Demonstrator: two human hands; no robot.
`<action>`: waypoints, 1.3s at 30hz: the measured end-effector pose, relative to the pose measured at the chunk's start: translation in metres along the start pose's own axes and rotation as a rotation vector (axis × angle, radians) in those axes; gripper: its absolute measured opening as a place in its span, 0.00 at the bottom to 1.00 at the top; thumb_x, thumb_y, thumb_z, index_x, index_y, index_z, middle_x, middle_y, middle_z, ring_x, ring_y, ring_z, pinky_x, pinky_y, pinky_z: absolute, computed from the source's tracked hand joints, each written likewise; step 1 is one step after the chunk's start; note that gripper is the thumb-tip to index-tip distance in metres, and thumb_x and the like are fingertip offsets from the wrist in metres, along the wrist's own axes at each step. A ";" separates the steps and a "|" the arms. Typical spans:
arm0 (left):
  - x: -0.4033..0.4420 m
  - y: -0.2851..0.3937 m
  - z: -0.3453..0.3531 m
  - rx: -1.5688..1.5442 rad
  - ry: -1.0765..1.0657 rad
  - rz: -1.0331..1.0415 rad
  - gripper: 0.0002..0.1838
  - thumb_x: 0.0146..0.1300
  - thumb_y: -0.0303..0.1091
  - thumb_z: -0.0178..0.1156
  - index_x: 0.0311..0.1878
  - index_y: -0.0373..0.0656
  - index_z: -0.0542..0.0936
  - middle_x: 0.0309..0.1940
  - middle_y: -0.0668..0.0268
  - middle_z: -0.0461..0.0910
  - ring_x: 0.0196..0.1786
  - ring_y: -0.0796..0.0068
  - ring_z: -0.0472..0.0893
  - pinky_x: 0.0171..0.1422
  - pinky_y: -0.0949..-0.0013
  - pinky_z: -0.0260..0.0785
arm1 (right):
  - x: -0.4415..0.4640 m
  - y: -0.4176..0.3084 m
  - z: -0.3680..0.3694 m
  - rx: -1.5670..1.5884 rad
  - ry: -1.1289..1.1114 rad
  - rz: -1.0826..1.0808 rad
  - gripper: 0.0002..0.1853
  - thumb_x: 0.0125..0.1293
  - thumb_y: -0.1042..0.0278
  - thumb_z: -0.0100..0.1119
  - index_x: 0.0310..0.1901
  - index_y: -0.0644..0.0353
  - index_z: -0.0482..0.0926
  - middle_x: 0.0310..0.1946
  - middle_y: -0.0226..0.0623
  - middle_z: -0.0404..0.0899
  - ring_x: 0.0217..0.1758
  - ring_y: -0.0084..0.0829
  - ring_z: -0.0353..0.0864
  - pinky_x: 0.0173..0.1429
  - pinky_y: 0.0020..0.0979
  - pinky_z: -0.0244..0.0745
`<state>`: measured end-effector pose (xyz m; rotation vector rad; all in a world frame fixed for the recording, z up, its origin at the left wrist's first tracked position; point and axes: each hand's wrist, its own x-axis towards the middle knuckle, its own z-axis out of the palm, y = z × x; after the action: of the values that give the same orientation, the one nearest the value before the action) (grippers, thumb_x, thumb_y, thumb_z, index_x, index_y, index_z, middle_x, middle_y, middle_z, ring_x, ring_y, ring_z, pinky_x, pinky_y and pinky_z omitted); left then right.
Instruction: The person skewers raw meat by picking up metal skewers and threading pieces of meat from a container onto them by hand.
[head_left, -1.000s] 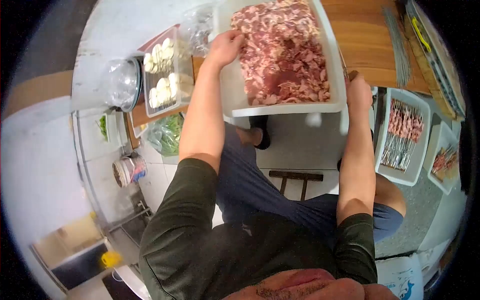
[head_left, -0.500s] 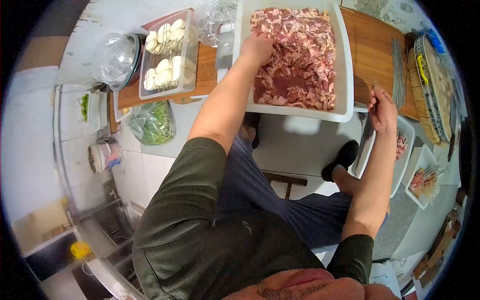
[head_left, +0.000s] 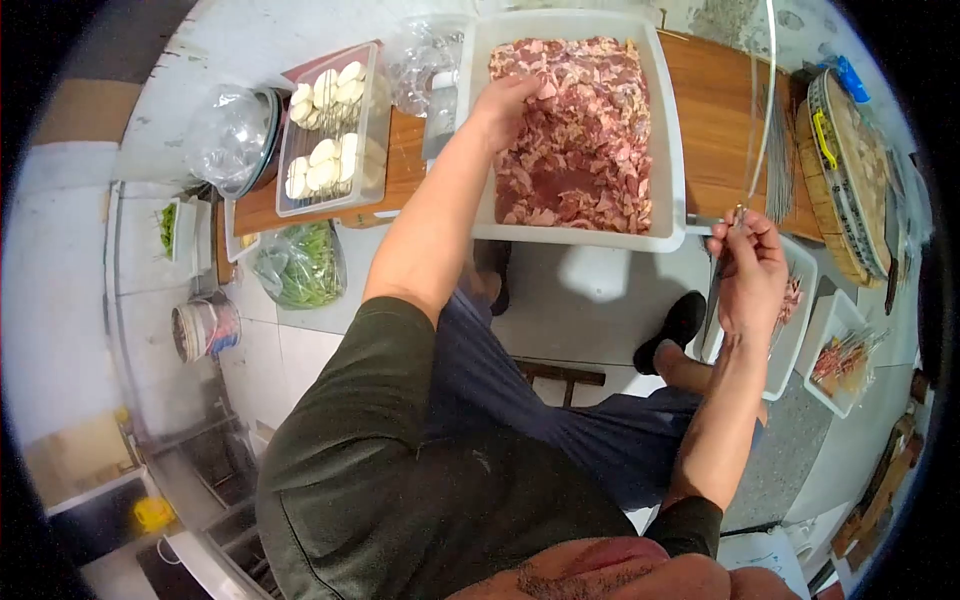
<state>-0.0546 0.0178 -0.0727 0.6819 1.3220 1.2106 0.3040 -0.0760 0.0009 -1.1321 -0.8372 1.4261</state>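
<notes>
A large white tub (head_left: pixel 672 130) holds a pile of raw cut meat (head_left: pixel 590 150). My left hand (head_left: pixel 503 108) reaches over the tub's left side, its fingers closed on a piece of meat at the pile's upper left. To the right of the tub, my right hand (head_left: pixel 750 270) grips a long thin metal skewer (head_left: pixel 768 90) near its lower end. The skewer rises toward the top of the view, and I make out no meat on it. More bare skewers (head_left: pixel 779 160) lie bundled on the wooden table (head_left: pixel 705 95).
Left of the tub is a clear container (head_left: pixel 378 150) of skewered white slices. Bagged greens (head_left: pixel 300 268) hang below it. A round wooden board (head_left: pixel 850 170) stands at right. Two white trays (head_left: pixel 800 330) (head_left: pixel 843 395) with skewered food sit lower right. A bucket (head_left: pixel 205 327) is at left.
My right hand has turned, and the skewer now shows clearly, pointing upward. My left hand stays at the meat's upper left edge. The whole view has shifted slightly.
</notes>
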 end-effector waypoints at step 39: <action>-0.006 0.021 0.027 -0.405 -0.220 0.264 0.14 0.72 0.37 0.56 0.51 0.34 0.72 0.43 0.61 0.78 0.44 0.70 0.81 0.52 0.66 0.78 | -0.016 0.052 0.023 -0.850 -0.237 -0.102 0.08 0.73 0.67 0.54 0.42 0.64 0.75 0.24 0.25 0.74 0.26 0.15 0.68 0.30 0.20 0.63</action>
<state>-0.0337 0.0253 -0.0462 0.6839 0.7877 1.5144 0.2658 -0.0984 -0.0383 -1.5147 -1.7418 1.1391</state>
